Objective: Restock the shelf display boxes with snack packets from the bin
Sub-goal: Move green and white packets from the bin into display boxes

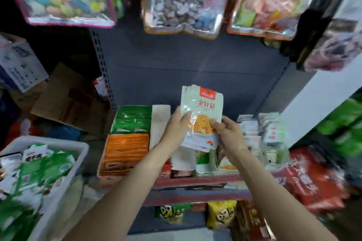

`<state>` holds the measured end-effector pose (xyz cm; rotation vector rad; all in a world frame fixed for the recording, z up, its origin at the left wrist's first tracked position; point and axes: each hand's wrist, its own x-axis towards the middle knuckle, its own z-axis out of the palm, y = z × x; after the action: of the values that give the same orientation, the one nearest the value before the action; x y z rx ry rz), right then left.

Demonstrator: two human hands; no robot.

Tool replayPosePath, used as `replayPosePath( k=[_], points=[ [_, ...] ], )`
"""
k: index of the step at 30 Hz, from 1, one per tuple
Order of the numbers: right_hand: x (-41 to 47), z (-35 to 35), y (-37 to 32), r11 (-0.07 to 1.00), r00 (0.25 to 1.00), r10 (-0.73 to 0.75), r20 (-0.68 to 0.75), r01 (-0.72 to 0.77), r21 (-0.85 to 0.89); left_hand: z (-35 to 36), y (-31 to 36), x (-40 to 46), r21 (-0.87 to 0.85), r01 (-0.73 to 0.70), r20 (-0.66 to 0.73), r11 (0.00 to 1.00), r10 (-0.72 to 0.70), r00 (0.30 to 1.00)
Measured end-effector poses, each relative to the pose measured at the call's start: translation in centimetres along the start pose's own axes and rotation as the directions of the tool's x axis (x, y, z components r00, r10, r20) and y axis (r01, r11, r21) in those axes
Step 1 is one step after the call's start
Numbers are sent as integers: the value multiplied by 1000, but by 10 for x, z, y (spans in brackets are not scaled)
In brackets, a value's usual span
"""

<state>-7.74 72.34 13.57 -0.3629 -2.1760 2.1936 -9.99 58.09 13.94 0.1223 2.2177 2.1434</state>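
Fingers [183,118] of the left hand [174,129] curl round the left edge of a small stack of snack packets [201,117], while the right hand [228,133] pinches the lower right edge with thumb on front. Both hands hold the stack upright above the shelf [195,182], over the display boxes [127,152]. These packets are flat, glossy plastic pouches, pale green with a red label and a clear window showing orange contents. They look light, thin and slippery, likely to fan apart, so gripping both side edges seems wisest. A white plastic bin [78,154] of loose green packets sits at lower left.
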Motion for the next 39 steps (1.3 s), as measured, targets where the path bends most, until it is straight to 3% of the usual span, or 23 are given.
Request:
replayPosePath(
  k=[3,6,10,12,16,18,22,27,32,36,39],
  points=[
    [8,-49,-5,999,997,20,69,-22,24,47,-7,15,70,2,75,998,-7,997],
    [24,-88,-9,999,997,-37,-68,39,26,76,-22,29,245,-44,112,969,17,994],
    [51,-126,-5,997,981,-21,-193,36,74,90,-49,36,679,-209,333,703,-41,942],
    [62,-135,-1,990,981,32,-193,-5,138,93,-58,33,754,-248,386,608,-106,916],
    [76,-141,3,980,988,44,-147,-15,197,95,-58,27,796,-282,366,536,-55,929],
    [81,-141,4,979,994,14,-112,9,203,95,-56,21,796,-294,380,529,-61,923],
    [88,-136,7,960,998,-60,33,49,277,97,-60,10,728,-225,386,648,-117,915],
    [87,-128,15,949,972,-38,233,-39,313,93,-64,4,681,-218,396,699,-101,913],
    [87,-150,40,978,970,3,243,-54,202,92,-66,0,678,-195,388,709,-120,914],
    [95,-158,32,960,983,-90,158,128,-249,93,-58,0,673,-188,381,715,-118,917],
    [98,-156,26,875,968,-141,210,221,-431,93,-56,1,682,-168,369,712,-136,920]
  ],
)
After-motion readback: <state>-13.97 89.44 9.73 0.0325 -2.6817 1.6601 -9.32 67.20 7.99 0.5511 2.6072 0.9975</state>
